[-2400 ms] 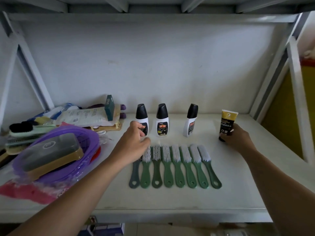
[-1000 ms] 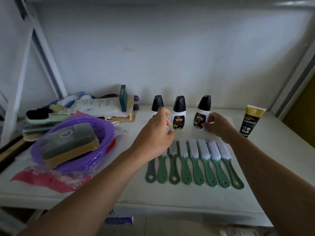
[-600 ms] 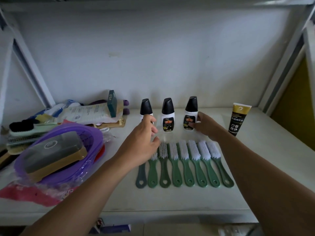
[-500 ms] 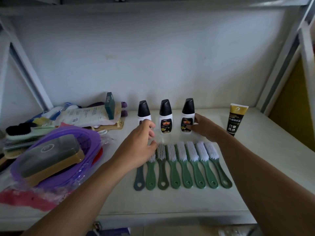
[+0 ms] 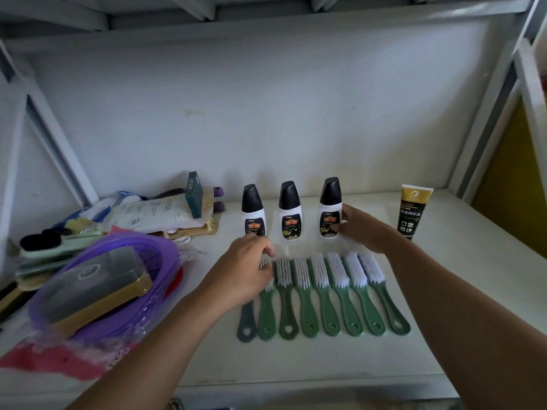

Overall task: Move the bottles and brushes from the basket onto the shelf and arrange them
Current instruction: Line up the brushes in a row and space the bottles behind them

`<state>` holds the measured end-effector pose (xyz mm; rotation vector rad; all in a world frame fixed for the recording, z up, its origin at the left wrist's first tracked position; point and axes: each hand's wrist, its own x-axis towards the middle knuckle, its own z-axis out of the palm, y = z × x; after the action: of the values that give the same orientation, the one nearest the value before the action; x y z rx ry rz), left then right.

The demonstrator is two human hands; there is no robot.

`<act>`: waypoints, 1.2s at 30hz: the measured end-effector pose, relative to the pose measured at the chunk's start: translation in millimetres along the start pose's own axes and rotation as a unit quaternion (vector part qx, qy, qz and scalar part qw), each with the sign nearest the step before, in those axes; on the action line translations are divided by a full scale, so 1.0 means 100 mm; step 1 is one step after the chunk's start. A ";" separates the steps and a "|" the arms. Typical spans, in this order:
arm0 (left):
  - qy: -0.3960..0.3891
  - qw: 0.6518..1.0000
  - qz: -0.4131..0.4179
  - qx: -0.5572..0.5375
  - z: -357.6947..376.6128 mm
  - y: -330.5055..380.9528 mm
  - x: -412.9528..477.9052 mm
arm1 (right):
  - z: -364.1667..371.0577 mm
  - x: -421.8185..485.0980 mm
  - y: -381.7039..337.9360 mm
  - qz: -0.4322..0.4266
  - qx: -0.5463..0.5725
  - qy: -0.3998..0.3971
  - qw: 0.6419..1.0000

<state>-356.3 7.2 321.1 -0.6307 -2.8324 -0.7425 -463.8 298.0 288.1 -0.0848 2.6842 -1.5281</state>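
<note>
Since a moment ago, the right hand [image 5: 359, 229] has nudged the right bottle [image 5: 329, 209] leftward and now pinches its side; the left hand [image 5: 242, 272] hovers loosely curled below the left bottle [image 5: 253, 211], covering the leftmost brush heads. Bottles stand upright, dead ahead; green brushes [image 5: 322, 294] lie handles toward us, tube [image 5: 412, 213] right, purple basket [image 5: 124, 309] left on the shelf [image 5: 461, 306].

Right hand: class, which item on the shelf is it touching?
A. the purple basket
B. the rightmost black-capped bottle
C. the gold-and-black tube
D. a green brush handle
B: the right hand has its fingers against the rightmost black-capped bottle, while the gold-and-black tube stands apart, untouched.
</note>
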 end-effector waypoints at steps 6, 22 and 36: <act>-0.005 1.000 -0.008 0.005 -0.03 -0.04 0.02 | -0.04 -0.01 0.00 0.002 0.002 -0.013 1.000; 0.021 1.000 -0.008 0.013 -0.10 -0.10 0.03 | -0.69 -0.45 -0.69 -0.134 -0.066 0.266 0.952; 0.018 1.000 -0.013 0.009 -0.14 -0.11 -0.02 | -1.10 -0.95 -0.02 0.047 -0.040 0.356 0.932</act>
<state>-358.9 -9.1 327.8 -0.5736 -2.8167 -0.7243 -376.9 398.4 347.4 0.7264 3.1981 -1.6559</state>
